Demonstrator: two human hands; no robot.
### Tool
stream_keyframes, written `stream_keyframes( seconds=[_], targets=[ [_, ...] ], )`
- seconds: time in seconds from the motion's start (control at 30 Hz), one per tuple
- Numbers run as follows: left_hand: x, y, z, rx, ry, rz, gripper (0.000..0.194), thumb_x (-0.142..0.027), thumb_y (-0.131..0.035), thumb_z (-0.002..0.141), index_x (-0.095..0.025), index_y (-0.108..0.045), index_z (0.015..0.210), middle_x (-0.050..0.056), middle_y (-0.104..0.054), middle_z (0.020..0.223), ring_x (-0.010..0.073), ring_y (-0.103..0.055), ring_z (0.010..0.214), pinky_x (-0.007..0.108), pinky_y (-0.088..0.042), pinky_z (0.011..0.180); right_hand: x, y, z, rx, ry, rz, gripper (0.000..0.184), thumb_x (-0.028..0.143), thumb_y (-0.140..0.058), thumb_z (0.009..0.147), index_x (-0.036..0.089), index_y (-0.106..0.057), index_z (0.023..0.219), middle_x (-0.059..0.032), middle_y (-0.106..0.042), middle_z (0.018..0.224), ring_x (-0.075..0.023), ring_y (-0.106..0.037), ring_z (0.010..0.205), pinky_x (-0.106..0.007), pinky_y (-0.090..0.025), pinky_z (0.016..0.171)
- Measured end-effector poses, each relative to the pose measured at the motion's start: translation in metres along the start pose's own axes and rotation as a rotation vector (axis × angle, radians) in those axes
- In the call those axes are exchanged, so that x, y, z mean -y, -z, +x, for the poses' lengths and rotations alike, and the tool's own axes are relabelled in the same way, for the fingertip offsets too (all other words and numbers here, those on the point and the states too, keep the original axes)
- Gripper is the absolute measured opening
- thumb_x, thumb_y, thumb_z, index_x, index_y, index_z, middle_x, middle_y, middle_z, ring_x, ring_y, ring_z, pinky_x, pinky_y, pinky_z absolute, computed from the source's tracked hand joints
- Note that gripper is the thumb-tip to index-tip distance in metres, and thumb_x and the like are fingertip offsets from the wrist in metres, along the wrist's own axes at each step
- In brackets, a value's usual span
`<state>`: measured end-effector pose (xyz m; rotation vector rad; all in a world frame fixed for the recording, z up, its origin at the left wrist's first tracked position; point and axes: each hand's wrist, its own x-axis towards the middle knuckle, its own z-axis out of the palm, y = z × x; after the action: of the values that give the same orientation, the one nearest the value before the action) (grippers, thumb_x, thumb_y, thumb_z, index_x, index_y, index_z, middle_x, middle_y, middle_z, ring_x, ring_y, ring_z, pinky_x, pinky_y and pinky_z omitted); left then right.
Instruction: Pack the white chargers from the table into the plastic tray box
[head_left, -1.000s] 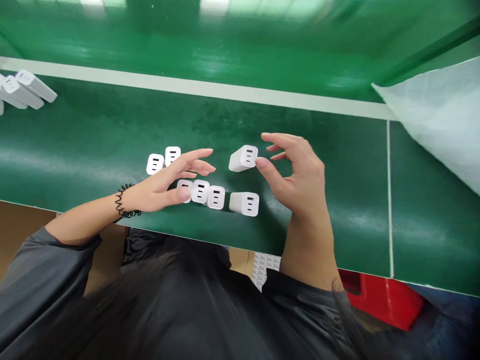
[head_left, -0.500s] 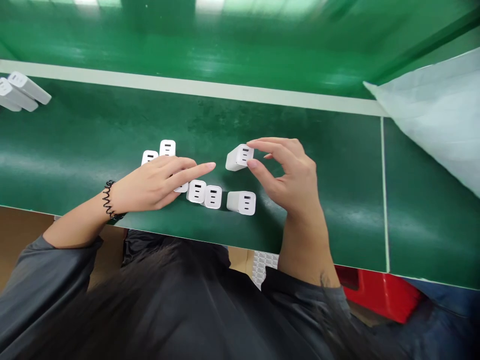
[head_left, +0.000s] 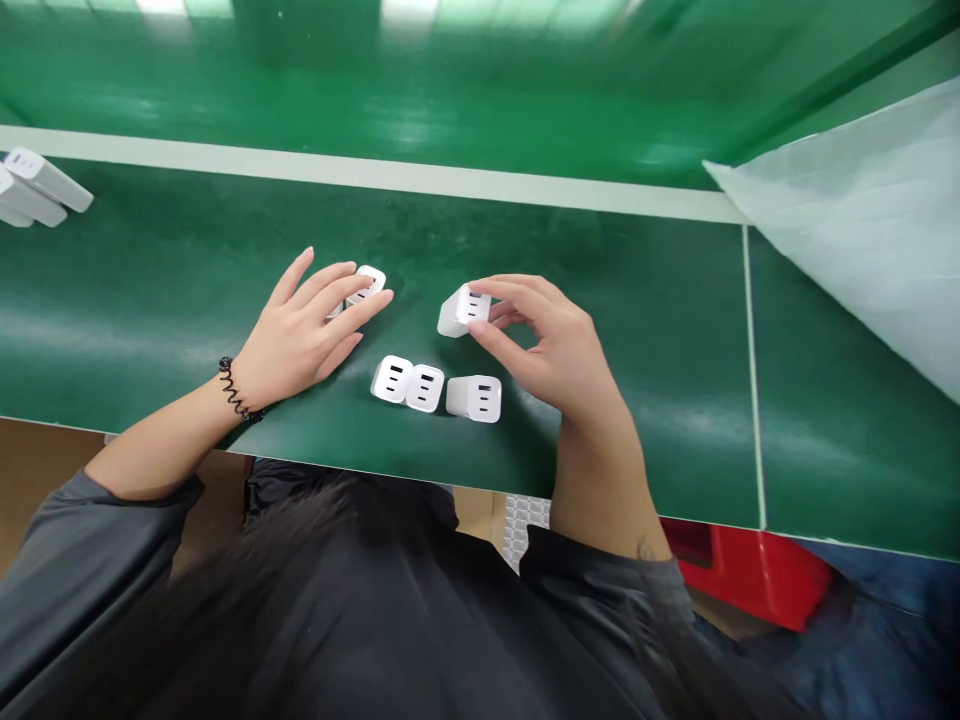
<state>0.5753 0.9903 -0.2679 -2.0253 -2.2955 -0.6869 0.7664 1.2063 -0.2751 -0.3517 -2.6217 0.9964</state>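
Note:
Between the thumb and fingers of my right hand (head_left: 551, 340) is the top of a white charger block (head_left: 450, 314), its port face turned up. My left hand (head_left: 289, 345) has its fingers spread over another white charger (head_left: 370, 272), touching its top. A sliver of one more charger (head_left: 334, 312) shows under those fingers; the rest is hidden. Nearer the table's front edge, two chargers, one on the left (head_left: 392, 380) and one on the right (head_left: 425, 388), stand side by side. Slightly apart to their right is a single charger (head_left: 475, 399).
Several more white chargers (head_left: 49, 180) lie at the far left of the green table (head_left: 637, 300). A whitish plastic sheet (head_left: 862, 220) hangs over the right back. Below the front edge, at right, is a red bin (head_left: 772, 575).
My left hand has moved forward and spread its fingers, and the far charger under it has shifted right. Chargers the hand covered beside the front pair have moved away. My right hand keeps its pinch.

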Motion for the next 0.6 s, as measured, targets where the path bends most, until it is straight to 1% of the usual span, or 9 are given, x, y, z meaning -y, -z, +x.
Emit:
stream_keyframes(
  seconds=[0.07, 0.13, 0.17, 0.23, 0.3, 0.37, 0.43, 0.53, 0.6],
  targets=[
    [0.005, 0.0, 0.0, -0.01, -0.004, 0.031, 0.045, -0.04, -0.056, 0.093, -0.031, -0.052, 0.137, 0.004, -0.058, 0.134, 0.03, -0.047, 0.134, 0.062, -0.021, 0.121, 0.002, 0.0, 0.0, 0.078, 0.021, 0.08, 0.034, 0.041, -0.047, 0.098, 0.029, -0.062, 0.126, -0.0077, -0.06, 0.134, -0.0234, -0.066, 0.106, -0.046, -0.057, 0.095],
    [0.011, -0.002, 0.0, -0.013, -0.009, 0.066, 0.047, -0.043, -0.057, 0.092, -0.031, -0.052, 0.137, 0.005, -0.056, 0.137, 0.031, -0.046, 0.135, 0.061, -0.022, 0.12, 0.003, 0.0, 0.001, 0.16, 0.05, 0.15, 0.037, 0.043, -0.044, 0.099, 0.03, -0.061, 0.129, -0.006, -0.057, 0.14, -0.0258, -0.06, 0.123, -0.049, -0.05, 0.105],
    [0.014, -0.003, 0.0, -0.008, -0.013, 0.08, 0.047, -0.045, -0.056, 0.092, -0.031, -0.052, 0.137, 0.005, -0.055, 0.139, 0.0313, -0.045, 0.135, 0.06, -0.023, 0.12, 0.003, 0.0, 0.001, 0.182, 0.056, 0.178, 0.039, 0.045, -0.043, 0.1, 0.03, -0.06, 0.131, -0.0053, -0.056, 0.143, -0.0263, -0.057, 0.127, -0.05, -0.048, 0.108],
    [0.016, -0.005, 0.0, 0.004, -0.022, 0.101, 0.048, -0.048, -0.055, 0.093, -0.03, -0.051, 0.138, 0.007, -0.052, 0.143, 0.0316, -0.045, 0.136, 0.058, -0.025, 0.119, 0.003, 0.0, 0.001, 0.178, 0.039, 0.224, 0.042, 0.047, -0.041, 0.1, 0.031, -0.057, 0.135, -0.0053, -0.055, 0.144, -0.0256, -0.059, 0.125, -0.049, -0.049, 0.107],
    [0.016, -0.005, 0.0, 0.003, -0.031, 0.112, 0.051, -0.05, -0.055, 0.093, -0.03, -0.049, 0.14, 0.007, -0.049, 0.147, 0.0322, -0.043, 0.138, 0.058, -0.025, 0.119, 0.004, 0.0, 0.001, 0.16, 0.01, 0.242, 0.042, 0.048, -0.042, 0.1, 0.029, -0.058, 0.134, -0.0062, -0.061, 0.137, -0.0239, -0.064, 0.116, -0.046, -0.052, 0.103],
    [0.012, -0.005, 0.001, -0.009, -0.06, 0.116, 0.056, -0.052, -0.056, 0.092, -0.032, -0.045, 0.143, 0.007, -0.043, 0.153, 0.0329, -0.039, 0.141, 0.059, -0.023, 0.119, 0.005, 0.0, 0.001, 0.164, 0.004, 0.236, 0.041, 0.049, -0.042, 0.1, 0.028, -0.062, 0.129, -0.0061, -0.067, 0.127, -0.0229, -0.066, 0.111, -0.044, -0.053, 0.1],
    [0.008, -0.004, 0.003, -0.015, -0.118, 0.122, 0.059, -0.051, -0.058, 0.092, -0.036, -0.042, 0.145, 0.005, -0.036, 0.158, 0.0331, -0.035, 0.144, 0.06, -0.019, 0.12, 0.007, 0.0, 0.001, 0.182, 0.024, 0.229, 0.04, 0.049, -0.042, 0.1, 0.027, -0.065, 0.125, -0.0055, -0.07, 0.122, -0.0226, -0.066, 0.112, -0.042, -0.053, 0.1],
    [0.005, -0.006, 0.004, -0.003, -0.183, 0.14, 0.056, -0.046, -0.059, 0.093, -0.038, -0.04, 0.145, 0.002, -0.032, 0.16, 0.0327, -0.032, 0.145, 0.063, -0.017, 0.12, 0.008, 0.002, 0.001, 0.217, 0.057, 0.227, 0.039, 0.046, -0.043, 0.1, 0.028, -0.064, 0.127, -0.005, -0.069, 0.124, -0.0221, -0.065, 0.113, -0.041, -0.052, 0.1],
    [0.005, -0.009, 0.004, -0.013, -0.175, 0.149, 0.052, -0.043, -0.058, 0.094, -0.038, -0.042, 0.144, 0.002, -0.033, 0.159, 0.0321, -0.033, 0.145, 0.064, -0.018, 0.119, 0.005, 0.006, 0.0, 0.228, 0.063, 0.229, 0.038, 0.045, -0.047, 0.099, 0.028, -0.063, 0.128, -0.0051, -0.068, 0.126, -0.0223, -0.065, 0.113, -0.041, -0.053, 0.099]
  ],
)
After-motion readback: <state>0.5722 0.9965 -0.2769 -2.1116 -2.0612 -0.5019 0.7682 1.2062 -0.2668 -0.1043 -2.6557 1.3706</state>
